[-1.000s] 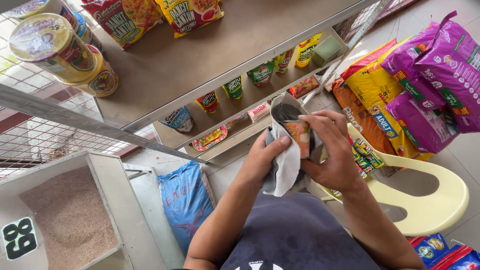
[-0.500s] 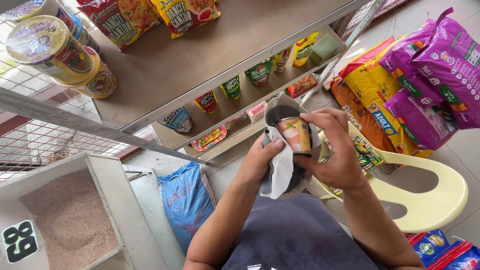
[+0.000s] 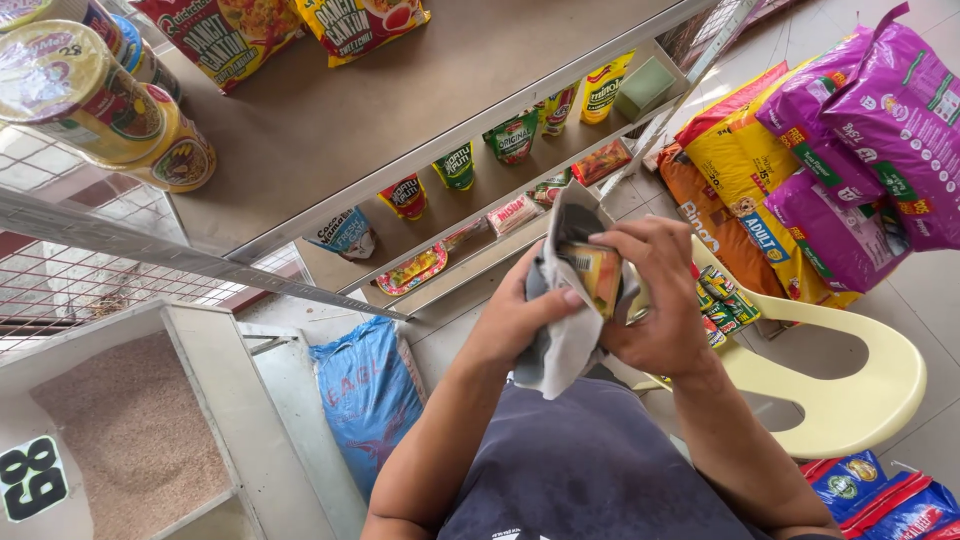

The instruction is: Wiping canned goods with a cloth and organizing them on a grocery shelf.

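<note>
Small shop: brown metal shelves, wire grating on the left, pale tiled floor, yellow plastic chair (daylight, looks like).

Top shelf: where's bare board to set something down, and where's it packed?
The top shelf is bare across its middle and right end, between the noodle packs at the back edge and the front rail. Its left end is crowded with stacked cups. The lower shelf has small sachets along it, with bare gaps between.
</note>
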